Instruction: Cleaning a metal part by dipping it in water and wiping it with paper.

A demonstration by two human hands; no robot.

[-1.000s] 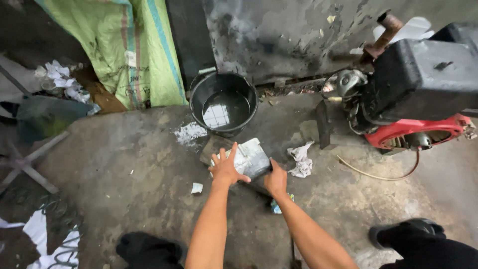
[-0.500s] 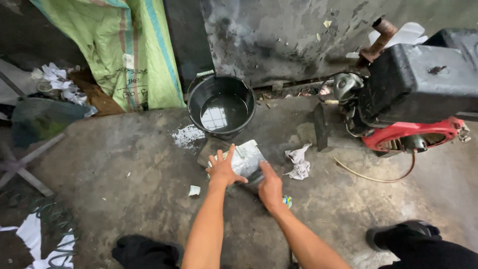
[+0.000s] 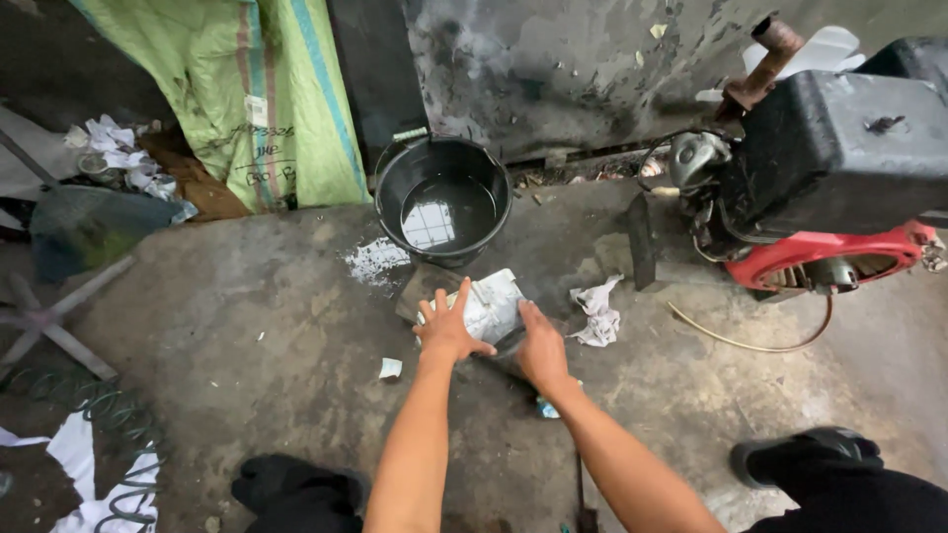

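Stained concrete floor [image 3: 247, 326] w/ scraps, grimy wall far. Centre: pale flat block [image 3: 491, 304] lying on floor, just near of black bucket [image 3: 441, 200] w/ dark liquid. Left hand [image 3: 449, 328] flat on block, fingers spread. Right hand [image 3: 541, 347] at block's right edge, fingers together, palm down. Crumpled rag [image 3: 596, 313] just right; red-black engine [image 3: 825, 178] far right. Green sack [image 3: 252, 99] far left.

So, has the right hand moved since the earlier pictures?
Yes. The right hand slid back up along the wet grey block toward the bucket, after dipping toward the person half a second ago. The left hand stays flat on the block.
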